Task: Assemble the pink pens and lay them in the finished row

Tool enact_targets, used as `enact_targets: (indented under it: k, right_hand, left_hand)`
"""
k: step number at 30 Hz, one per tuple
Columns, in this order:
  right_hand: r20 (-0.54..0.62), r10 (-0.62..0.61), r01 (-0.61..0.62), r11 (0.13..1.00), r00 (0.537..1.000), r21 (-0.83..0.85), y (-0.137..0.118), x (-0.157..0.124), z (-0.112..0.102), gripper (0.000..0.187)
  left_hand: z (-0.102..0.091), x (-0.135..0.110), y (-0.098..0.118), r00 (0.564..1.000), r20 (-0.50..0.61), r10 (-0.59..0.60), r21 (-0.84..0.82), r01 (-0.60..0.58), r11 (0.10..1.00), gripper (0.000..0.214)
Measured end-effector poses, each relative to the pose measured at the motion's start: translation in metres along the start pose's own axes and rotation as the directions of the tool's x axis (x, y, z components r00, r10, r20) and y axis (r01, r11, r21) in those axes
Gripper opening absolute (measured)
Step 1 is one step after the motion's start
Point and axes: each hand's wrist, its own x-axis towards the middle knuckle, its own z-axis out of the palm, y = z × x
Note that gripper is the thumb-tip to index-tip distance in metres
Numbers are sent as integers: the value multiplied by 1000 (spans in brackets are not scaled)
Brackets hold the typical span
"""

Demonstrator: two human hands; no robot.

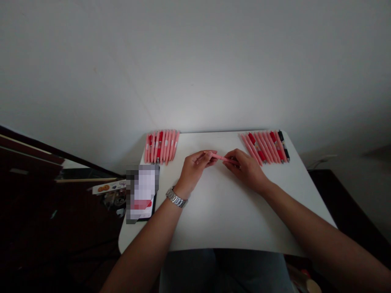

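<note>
A pink pen (218, 156) is held level between both hands, over the middle of the white table. My left hand (195, 165), with a metal watch on its wrist, is closed on the pen's left end. At the other end, my right hand (244, 167) pinches the pen, its fingers hiding part of it. To the left lies a row of pens (165, 146), mostly pink with some red, bearing small white labels. A second row of pink and red pens (266, 147) lies at the right, with a dark one at its outer edge.
A phone (146, 191), its screen blurred out, lies at the table's left edge. The white table (214, 228) stands against a pale wall (195, 73). Beyond its left side sits a clutter of small items (114, 199) near a patterned strip (108, 187).
</note>
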Motion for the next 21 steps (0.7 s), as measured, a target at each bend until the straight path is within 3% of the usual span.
enact_targets:
  k: [5,11,21]
  right_hand:
    - [32,27,-28,999,999,31,-3,0,-1,20]
    - [58,-80,78,996,995,36,-7,2,-4,33]
    - [26,-67,67,998,997,10,-5,3,-2,23]
  left_hand:
    - [1,0,1,1000,-8,-1,-2,1,1000,40]
    - [0,1,0,1000,-7,9,-6,-9,1000,40]
    - [0,-1,3,998,47,45,-3,-44,999,39]
